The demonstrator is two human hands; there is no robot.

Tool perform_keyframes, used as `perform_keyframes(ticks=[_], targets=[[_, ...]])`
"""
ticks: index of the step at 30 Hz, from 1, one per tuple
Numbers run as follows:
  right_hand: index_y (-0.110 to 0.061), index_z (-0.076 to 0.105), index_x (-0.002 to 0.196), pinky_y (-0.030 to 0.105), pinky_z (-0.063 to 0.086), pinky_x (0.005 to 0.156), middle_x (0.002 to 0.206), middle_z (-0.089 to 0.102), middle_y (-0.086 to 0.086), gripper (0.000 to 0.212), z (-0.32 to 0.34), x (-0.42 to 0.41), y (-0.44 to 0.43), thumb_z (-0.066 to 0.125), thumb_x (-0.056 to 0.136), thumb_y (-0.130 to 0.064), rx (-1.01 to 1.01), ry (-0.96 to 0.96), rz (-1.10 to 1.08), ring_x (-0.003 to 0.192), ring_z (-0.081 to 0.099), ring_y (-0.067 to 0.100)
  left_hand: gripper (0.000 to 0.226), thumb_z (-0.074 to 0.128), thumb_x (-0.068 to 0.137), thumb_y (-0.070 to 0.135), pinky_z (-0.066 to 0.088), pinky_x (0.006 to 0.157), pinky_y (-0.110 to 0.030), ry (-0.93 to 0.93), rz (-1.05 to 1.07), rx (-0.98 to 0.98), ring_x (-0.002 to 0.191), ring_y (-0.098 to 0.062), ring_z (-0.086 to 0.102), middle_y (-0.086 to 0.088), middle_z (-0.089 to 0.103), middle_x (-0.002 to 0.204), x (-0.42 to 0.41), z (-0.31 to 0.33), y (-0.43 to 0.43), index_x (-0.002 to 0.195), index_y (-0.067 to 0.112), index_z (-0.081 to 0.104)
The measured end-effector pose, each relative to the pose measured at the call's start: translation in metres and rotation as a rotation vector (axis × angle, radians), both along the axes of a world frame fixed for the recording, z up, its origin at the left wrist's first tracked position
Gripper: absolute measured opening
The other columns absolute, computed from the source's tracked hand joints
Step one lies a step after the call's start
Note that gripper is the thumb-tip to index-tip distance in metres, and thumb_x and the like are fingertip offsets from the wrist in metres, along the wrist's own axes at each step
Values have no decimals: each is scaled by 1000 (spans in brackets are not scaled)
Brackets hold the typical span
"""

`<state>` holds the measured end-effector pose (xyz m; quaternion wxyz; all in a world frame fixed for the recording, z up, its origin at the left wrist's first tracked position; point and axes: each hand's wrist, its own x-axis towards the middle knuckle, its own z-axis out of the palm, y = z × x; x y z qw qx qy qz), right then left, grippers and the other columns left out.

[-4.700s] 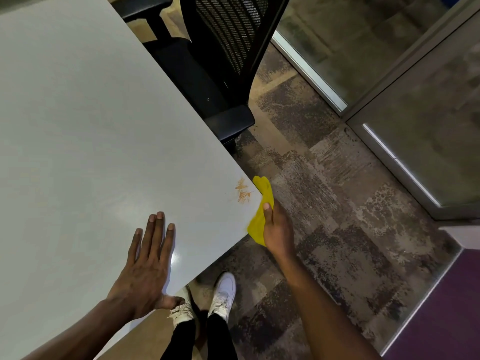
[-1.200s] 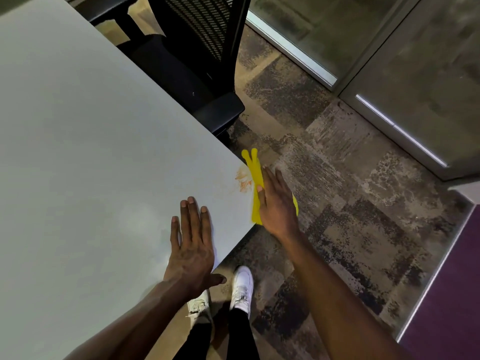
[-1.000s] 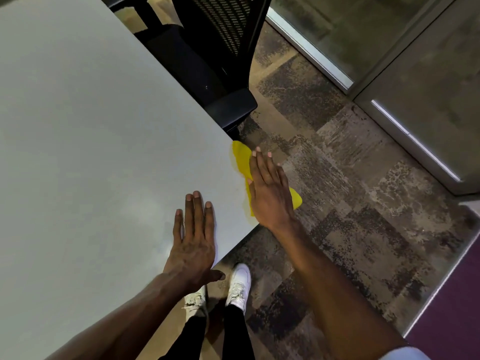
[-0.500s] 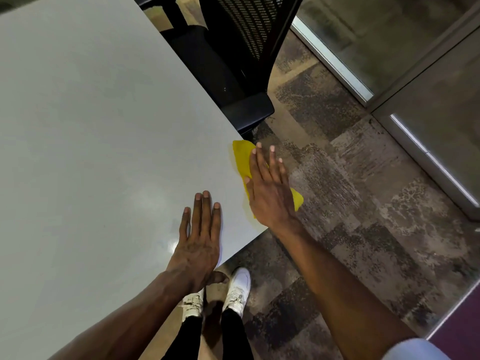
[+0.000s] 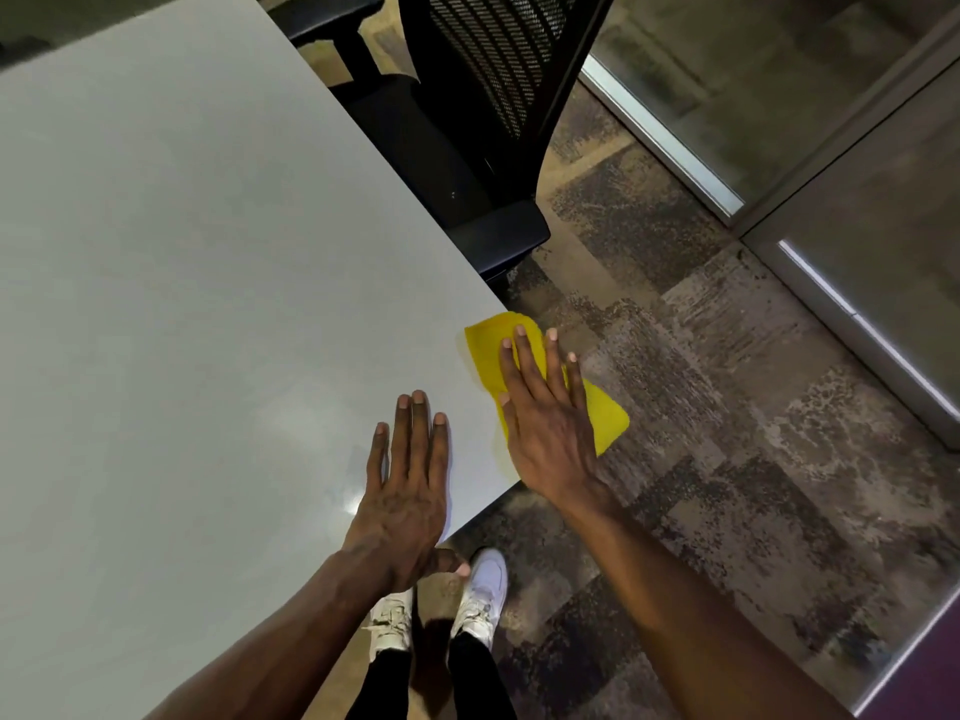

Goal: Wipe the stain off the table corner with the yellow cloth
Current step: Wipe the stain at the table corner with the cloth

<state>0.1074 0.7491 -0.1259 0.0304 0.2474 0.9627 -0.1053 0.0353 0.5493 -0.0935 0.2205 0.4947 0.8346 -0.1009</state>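
The yellow cloth [image 5: 485,348] lies spread over the near right corner of the grey table [image 5: 208,304], one end hanging past the edge. My right hand [image 5: 545,423] presses flat on the cloth with fingers stretched out, pinning it to the corner. The orange stain is hidden under the cloth and hand. My left hand [image 5: 408,480] rests palm down on the bare tabletop just left of the cloth, fingers together, holding nothing.
A black mesh office chair [image 5: 478,122] stands against the table's right edge, just beyond the corner. Patterned carpet [image 5: 701,459] covers the floor to the right, bounded by a glass wall with a metal frame [image 5: 779,210]. My white shoes [image 5: 483,600] are below the table edge.
My right hand brought the cloth from beside the edge onto the corner and flattened it over the stain, which no longer shows. In the last half second hand and cloth hardly shifted. My left hand stayed put.
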Motion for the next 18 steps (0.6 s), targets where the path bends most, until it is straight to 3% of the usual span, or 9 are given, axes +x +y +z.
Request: perform_keyframes(ticks=[3,5,8,11,14,18], targets=[[-21,12,172,58,15,134,182,3,2,62,-2,9,-15,33,115,-32,-21,47,56,168,-5,35,163,47,63,108,19,132,-70,11,-2,57,161,-61,-2,-42,-6,172,-1,3,-2,165,-11,1],[-22,11,172,58,17,134,182,3,1,61,-5,27,-26,33,115,-32,-35,83,113,168,-3,33,158,30,64,109,29,128,-72,-22,31,110,161,-61,10,-42,6,172,-1,2,-3,165,-12,15],[-25,11,172,58,20,133,182,3,-2,59,-8,53,-36,30,116,-35,-39,98,139,169,-1,31,144,17,76,104,25,131,-70,-106,88,222,166,-53,2,-34,-1,177,-2,-5,-6,168,-7,9],[-27,10,172,58,19,134,182,3,-3,59,-7,58,-34,28,116,-37,-39,90,136,169,-1,29,138,40,83,98,21,134,-66,-101,142,367,169,-45,-5,-27,-6,181,-11,-16,-20,170,-4,6],[-25,9,172,58,17,134,182,1,-1,60,-5,34,-26,26,116,-38,-31,66,55,169,-4,30,155,53,71,104,14,134,-68,-43,241,365,170,-43,-8,-25,-11,181,-26,-22,-35,171,-1,0],[-20,14,171,58,13,134,181,6,4,60,0,-13,-27,26,115,-39,-14,35,-81,168,-1,35,172,48,54,115,12,132,-74,-63,350,282,169,-42,-11,-23,-14,181,-33,-27,-49,171,1,-6]])
